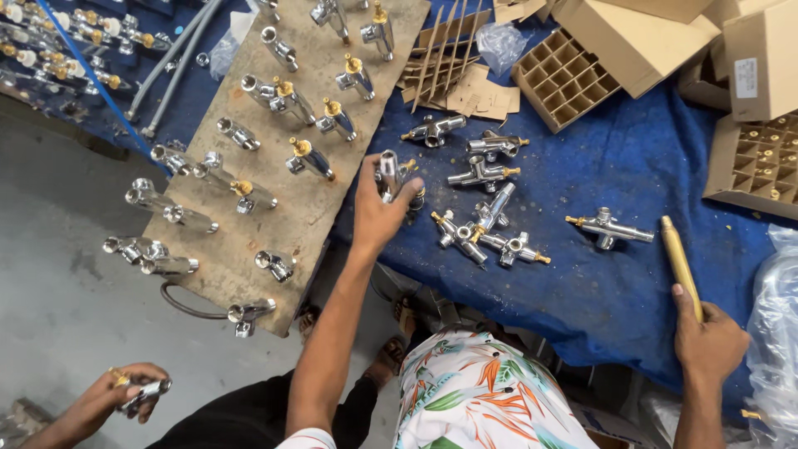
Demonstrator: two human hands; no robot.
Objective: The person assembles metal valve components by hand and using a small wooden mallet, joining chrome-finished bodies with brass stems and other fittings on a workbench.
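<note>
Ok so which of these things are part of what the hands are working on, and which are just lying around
In hand:
left hand grips a chrome valve
right hand holds a brass-coloured tool
loose chrome valves on the blue cloth

Lying about:
cardboard boxes and divider tray
flexible hoses
plastic bags

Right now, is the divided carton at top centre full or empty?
Empty. The divided carton lies open on the blue cloth, and every cell in view shows only bare cardboard, unlike the box at the right edge, whose cells hold brass-tipped parts.
</note>
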